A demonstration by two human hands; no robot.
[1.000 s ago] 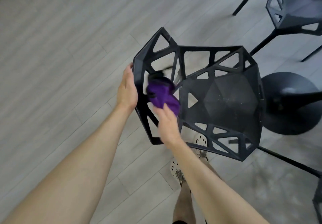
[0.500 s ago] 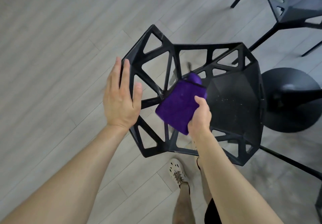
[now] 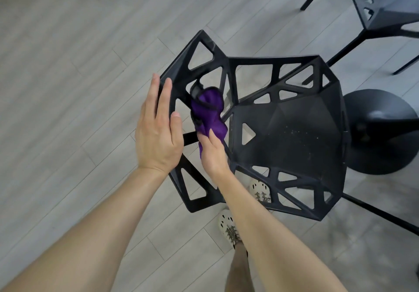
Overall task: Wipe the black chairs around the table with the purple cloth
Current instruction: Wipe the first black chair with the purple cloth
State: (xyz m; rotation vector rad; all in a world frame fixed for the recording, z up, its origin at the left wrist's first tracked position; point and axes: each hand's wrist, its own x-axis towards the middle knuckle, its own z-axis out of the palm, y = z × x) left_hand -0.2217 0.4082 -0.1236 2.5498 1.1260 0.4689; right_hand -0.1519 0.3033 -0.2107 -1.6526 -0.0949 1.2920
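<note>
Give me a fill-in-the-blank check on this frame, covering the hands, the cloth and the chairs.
1. The right hand grips a cloth coloured ____.
2. The left hand lies flat against the near chair and holds ____.
3. A second chair stands in the picture's upper ____ corner.
4. Both chairs are the colour ____.

Missing words: purple; nothing; right; black.

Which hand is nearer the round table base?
Right. The right hand, gripping the purple cloth, is closer to the table base; the left hand rests on the chair back, farther away.
</note>
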